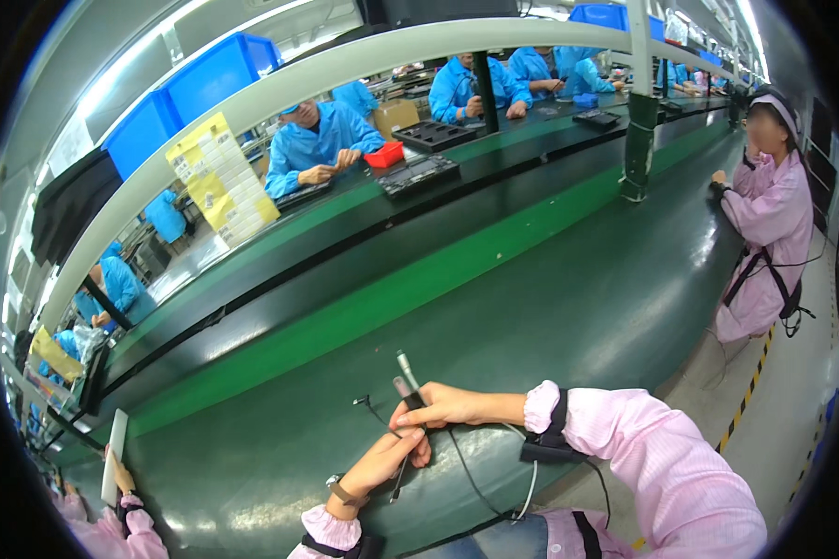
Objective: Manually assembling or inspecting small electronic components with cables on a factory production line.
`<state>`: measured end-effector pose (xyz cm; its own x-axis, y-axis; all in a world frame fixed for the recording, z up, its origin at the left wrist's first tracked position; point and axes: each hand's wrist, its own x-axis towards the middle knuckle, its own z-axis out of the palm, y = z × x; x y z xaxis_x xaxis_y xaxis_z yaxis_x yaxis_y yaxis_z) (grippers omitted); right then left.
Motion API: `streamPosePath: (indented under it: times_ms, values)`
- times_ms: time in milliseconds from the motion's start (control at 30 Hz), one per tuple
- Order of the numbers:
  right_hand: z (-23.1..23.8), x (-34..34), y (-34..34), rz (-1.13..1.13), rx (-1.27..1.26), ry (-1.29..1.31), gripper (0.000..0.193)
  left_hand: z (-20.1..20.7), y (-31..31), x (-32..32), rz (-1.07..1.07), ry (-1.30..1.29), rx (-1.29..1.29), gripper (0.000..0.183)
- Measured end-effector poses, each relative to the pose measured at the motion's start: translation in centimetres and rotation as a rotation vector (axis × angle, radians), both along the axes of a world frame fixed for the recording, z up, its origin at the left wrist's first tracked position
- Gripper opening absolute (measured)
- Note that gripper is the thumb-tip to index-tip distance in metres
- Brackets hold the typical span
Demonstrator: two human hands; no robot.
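Both my hands meet close together over the near edge of the green worktop. My right hand is closed round a slim pen-like piece with a pale silver end pointing up and away; a short black part shows at the fingers. Beside it is a small pinkish rounded end I cannot make out. Below and left, my left hand pinches a thin black cable, whose small bent plug sticks out to the left. Where the fingers touch, details are hidden.
A black cable and a white cable hang near my body. At right, a person in pink stands by the bench. At lower left, another person's hand holds a white flat panel. Across the bench, blue-clad workers handle black trays.
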<state>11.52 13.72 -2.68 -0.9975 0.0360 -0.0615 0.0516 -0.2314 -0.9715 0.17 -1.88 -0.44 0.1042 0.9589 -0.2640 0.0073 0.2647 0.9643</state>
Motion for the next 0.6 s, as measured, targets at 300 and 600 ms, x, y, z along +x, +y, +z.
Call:
streamPosePath:
  times_ms: [300,600]
  values:
    - [-0.6,-0.6,-0.6,0.011,-0.121,0.142,0.028,-0.9,-0.9,-0.8,0.084,0.15,0.067,0.035]
    - [-1.3,-0.3,0.3,-0.129,-0.428,0.092,0.024,1.7,0.0,1.1,0.353,-0.443,0.147,0.044]
